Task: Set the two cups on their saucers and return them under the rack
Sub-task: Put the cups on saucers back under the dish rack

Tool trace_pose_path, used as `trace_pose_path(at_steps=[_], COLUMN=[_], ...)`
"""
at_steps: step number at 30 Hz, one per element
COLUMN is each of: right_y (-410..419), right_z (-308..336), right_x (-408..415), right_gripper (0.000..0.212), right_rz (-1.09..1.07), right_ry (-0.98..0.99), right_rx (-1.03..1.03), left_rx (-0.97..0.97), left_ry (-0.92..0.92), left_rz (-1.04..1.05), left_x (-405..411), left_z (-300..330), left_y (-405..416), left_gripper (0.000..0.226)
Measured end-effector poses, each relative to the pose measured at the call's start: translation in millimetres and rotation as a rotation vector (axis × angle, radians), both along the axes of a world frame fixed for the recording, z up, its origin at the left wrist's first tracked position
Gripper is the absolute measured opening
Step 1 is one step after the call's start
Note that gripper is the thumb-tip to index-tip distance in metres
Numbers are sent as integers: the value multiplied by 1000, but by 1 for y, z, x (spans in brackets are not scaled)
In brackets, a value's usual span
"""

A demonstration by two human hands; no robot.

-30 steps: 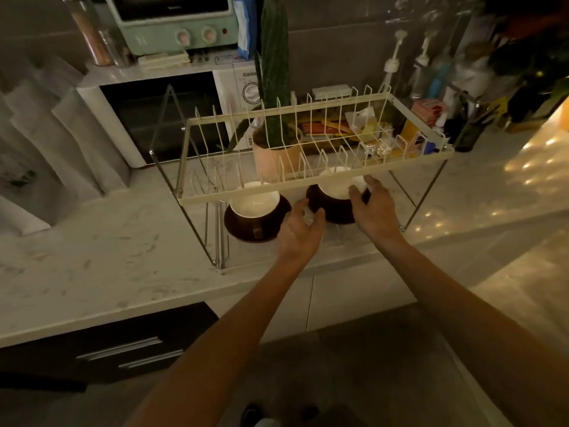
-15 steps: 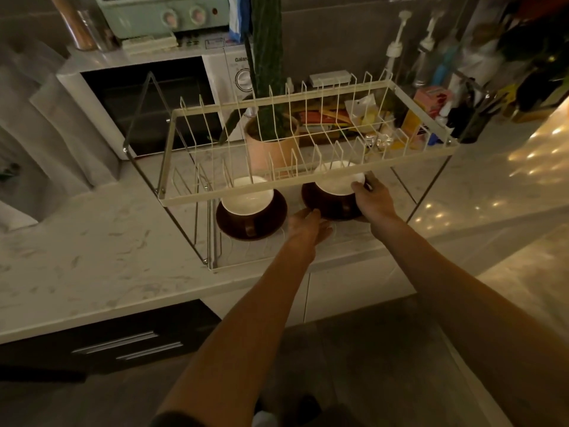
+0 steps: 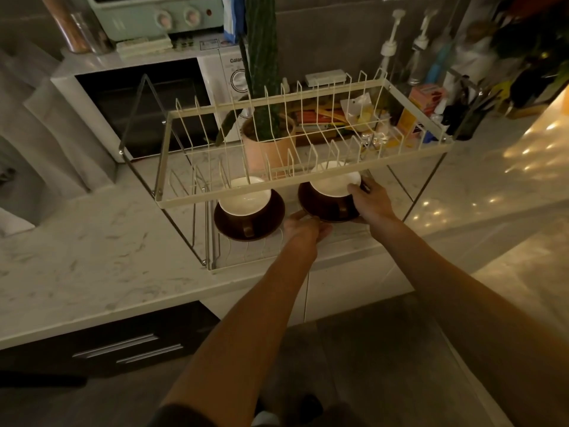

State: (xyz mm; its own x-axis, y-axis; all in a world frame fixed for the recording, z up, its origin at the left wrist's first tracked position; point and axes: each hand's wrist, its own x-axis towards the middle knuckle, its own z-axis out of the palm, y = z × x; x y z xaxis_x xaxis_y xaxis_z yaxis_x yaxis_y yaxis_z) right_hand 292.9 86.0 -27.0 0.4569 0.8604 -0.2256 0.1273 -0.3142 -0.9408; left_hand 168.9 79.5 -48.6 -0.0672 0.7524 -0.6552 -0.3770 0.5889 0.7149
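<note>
Setting: a pale marble tabletop [image 3: 92, 241] carries a cream wire rack [image 3: 304, 149] on thin legs, close to the tabletop's front edge.
Left cup: a white-lined cup [image 3: 246, 200] sits upright on its dark saucer [image 3: 249, 218] under the rack's left half, handle toward the front edge; no hand touches it, so this pair appears finished.
Right cup: a second cup [image 3: 334, 183] sits upright on its own saucer [image 3: 326, 206] under the rack's right half, just beside the first pair and apart from it.
Right hand: the right hand [image 3: 369, 201] closes on the right cup's near rim and the saucer's right edge, probably to keep cup and saucer together while they are seated.
Left hand: the left hand [image 3: 304, 228] lies low at the saucer's front left edge, fingers curled; whether it grips or only steadies the saucer cannot be told.
Reach: both forearms come in low over the front edge, since the rack's front bar leaves only a shallow gap above the cups.
Stage: judged nearly complete; only the release of the right pair seems left.
Risk: a hand lifted too high on the way out could knock the rack's front bar.
</note>
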Motion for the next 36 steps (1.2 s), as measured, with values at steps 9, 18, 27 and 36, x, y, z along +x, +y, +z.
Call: trace_pose_path(at_steps=[9, 18, 27, 36], right_y=[-7, -9, -7, -20], right_z=[1, 0, 2, 18], right_x=[-2, -3, 1, -7], right_gripper=[41, 40, 42, 48], right_rz=[17, 21, 76, 232], right_ry=[-28, -14, -141, -855], right_rx=[7, 8, -10, 92], left_rx=[-2, -5, 71, 428], left_ry=[2, 10, 177, 840], left_rz=[-1, -29, -252, -686], left_x=[-2, -2, -21, -60], left_z=[-2, -6, 7, 22], left_y=[-6, -4, -4, -19], left_gripper=[42, 38, 50, 45])
